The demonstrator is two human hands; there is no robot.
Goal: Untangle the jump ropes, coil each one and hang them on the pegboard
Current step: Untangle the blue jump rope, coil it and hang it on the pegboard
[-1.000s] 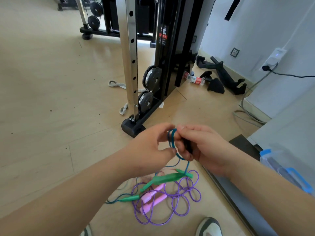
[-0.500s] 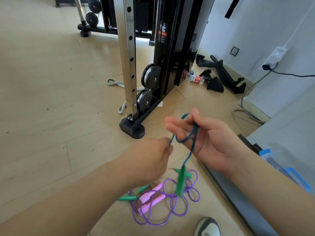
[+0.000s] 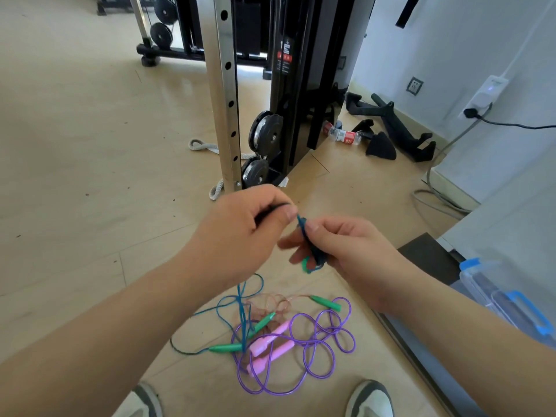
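Left hand (image 3: 240, 236) has risen to pinch the thin blue rope (image 3: 314, 253), which is coiled round the right hand's (image 3: 346, 257) curled fingers; the rope's tail, hidden behind the left wrist, apparently joins the glossy floor tangle (image 3: 270, 340).

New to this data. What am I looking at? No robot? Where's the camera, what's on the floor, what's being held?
No robot here: these are a person's two bare hands. One wide-angle camera worn on the head films them, looking forward and down. All three pictures come from that one view, and the last is the current moment. The right hand holds a small coil of blue jump rope under its thumb. The left hand pinches the same rope just above the coil. The rest of that rope hangs to the wooden floor, into a tangle: a purple rope with pink handles, green handles and a thin clear-pink cord. The person's shoes show at the bottom edge. Behind stands a gym cable machine. No pegboard is in view.
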